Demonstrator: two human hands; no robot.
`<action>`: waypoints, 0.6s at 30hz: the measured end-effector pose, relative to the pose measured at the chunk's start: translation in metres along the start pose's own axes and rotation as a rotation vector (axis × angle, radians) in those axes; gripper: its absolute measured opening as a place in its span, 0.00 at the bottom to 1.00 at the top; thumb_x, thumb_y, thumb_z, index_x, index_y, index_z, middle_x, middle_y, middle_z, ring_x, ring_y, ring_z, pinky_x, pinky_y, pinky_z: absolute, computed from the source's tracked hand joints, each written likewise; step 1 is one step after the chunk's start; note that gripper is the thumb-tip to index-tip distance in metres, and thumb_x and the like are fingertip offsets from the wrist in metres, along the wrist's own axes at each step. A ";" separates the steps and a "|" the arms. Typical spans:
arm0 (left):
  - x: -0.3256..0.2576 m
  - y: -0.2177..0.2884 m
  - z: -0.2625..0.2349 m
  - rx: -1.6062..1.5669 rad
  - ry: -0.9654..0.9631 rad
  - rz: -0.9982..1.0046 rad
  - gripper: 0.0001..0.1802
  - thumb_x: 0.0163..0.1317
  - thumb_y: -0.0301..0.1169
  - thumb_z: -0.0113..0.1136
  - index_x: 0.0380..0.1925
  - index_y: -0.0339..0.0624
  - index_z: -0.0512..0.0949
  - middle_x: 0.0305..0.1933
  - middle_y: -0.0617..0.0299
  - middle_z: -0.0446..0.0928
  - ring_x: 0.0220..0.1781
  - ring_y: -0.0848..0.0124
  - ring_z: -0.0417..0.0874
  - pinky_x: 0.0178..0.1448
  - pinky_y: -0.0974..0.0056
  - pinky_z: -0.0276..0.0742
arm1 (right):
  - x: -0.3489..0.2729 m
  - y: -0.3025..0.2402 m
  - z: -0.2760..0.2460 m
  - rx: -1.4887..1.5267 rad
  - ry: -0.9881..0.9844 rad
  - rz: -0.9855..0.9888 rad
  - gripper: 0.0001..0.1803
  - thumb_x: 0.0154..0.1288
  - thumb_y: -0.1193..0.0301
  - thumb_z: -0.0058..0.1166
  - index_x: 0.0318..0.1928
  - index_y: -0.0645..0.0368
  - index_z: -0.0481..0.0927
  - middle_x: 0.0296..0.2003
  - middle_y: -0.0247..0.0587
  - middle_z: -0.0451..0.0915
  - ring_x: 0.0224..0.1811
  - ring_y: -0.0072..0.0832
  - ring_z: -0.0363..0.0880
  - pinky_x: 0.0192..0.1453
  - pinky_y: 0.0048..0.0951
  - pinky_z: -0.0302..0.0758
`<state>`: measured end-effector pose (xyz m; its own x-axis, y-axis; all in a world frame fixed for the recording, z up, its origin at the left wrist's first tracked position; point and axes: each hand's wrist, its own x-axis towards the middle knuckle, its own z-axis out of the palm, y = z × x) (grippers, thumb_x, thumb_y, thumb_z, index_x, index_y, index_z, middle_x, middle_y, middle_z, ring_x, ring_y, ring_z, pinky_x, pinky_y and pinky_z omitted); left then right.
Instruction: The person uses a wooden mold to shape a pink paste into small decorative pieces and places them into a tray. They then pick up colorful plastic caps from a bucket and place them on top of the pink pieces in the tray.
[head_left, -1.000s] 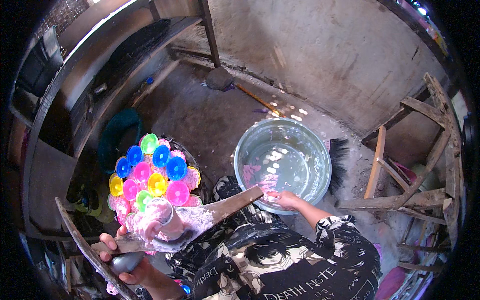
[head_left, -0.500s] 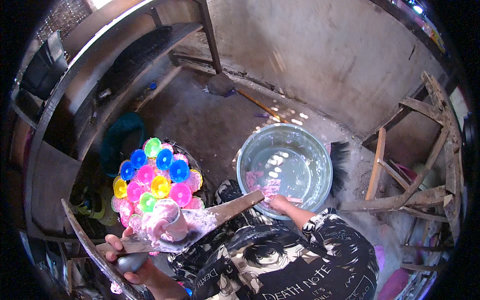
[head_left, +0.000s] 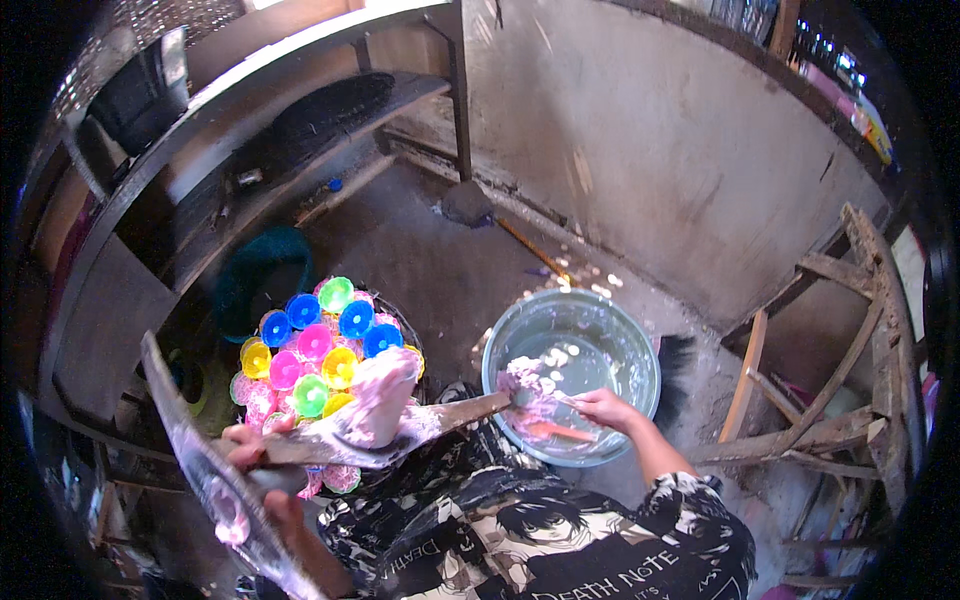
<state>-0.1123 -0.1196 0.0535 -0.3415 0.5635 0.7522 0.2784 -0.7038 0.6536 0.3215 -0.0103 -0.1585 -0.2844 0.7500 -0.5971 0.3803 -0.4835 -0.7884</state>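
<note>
My left hand (head_left: 288,518) is wrapped around the left end of a wooden plank (head_left: 455,415), where a long wooden crosspiece (head_left: 190,440) meets it. On the plank stands a pale cup-like piece (head_left: 375,415) heaped with pink paste (head_left: 385,372). Over the grey-green basin (head_left: 655,390), my right hand (head_left: 605,410) is closed on a thin-handled scoop; a lump of pinkish-white paste (head_left: 522,376) sits at its far end. The scoop's exact shape is smeared with paste. Below it in the basin lie more pink paste and an orange flat spatula (head_left: 560,432).
Left of the basin, a cluster of blue, pink, yellow and green cup-shaped pieces (head_left: 315,342) sits with pink clumps. A dark teal tub (head_left: 265,280) is behind. Wooden shelving (head_left: 300,140) lines the left; a wooden frame (head_left: 870,300) stands right. A yellow-handled tool (head_left: 530,250) lies by the wall.
My right hand has lifted from the basin's near side and moved right, raising a paste lump. The plank and the paste-topped cup have tilted and shifted. My view has moved.
</note>
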 end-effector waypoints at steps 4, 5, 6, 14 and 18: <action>0.007 -0.024 0.016 0.271 -0.284 -0.277 0.22 0.47 0.38 0.67 0.40 0.39 0.75 0.38 0.60 0.74 0.33 0.68 0.75 0.45 0.60 0.79 | -0.076 -0.094 -0.051 -0.072 -0.099 -0.201 0.16 0.64 0.64 0.53 0.50 0.55 0.79 0.21 0.22 0.71 0.19 0.10 0.62 0.21 0.15 0.59; 0.009 -0.035 0.029 0.069 -0.352 -0.454 0.22 0.47 0.36 0.67 0.41 0.38 0.75 0.38 0.61 0.75 0.34 0.70 0.76 0.44 0.63 0.78 | -0.092 -0.118 -0.056 -0.116 -0.107 -0.238 0.18 0.64 0.63 0.54 0.51 0.57 0.78 0.22 0.22 0.72 0.21 0.10 0.63 0.23 0.16 0.60; 0.010 -0.046 0.044 0.077 -0.433 -0.516 0.21 0.47 0.34 0.66 0.42 0.38 0.75 0.39 0.61 0.76 0.35 0.72 0.77 0.44 0.65 0.77 | -0.106 -0.141 -0.060 -0.157 -0.123 -0.289 0.19 0.63 0.63 0.54 0.52 0.58 0.77 0.23 0.23 0.72 0.22 0.10 0.63 0.24 0.16 0.61; 0.023 -0.047 0.121 0.276 -0.858 -0.104 0.24 0.42 0.42 0.66 0.42 0.48 0.80 0.51 0.46 0.73 0.53 0.51 0.74 0.55 0.56 0.71 | -0.148 -0.283 -0.028 -0.827 -0.300 -0.904 0.19 0.64 0.62 0.53 0.53 0.58 0.77 0.30 0.36 0.81 0.31 0.19 0.74 0.38 0.26 0.71; 0.030 -0.027 0.121 0.377 -0.884 -0.132 0.23 0.45 0.41 0.63 0.44 0.49 0.79 0.52 0.48 0.73 0.52 0.52 0.75 0.54 0.57 0.72 | -0.192 -0.330 -0.015 -1.567 0.155 -0.992 0.20 0.59 0.56 0.53 0.48 0.51 0.80 0.27 0.40 0.77 0.32 0.31 0.79 0.36 0.33 0.73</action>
<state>-0.0209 -0.0314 0.0683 0.3644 0.8583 0.3613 0.6085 -0.5132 0.6052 0.2642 0.0121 0.2188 -0.8439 0.5358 0.0267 0.5357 0.8391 0.0950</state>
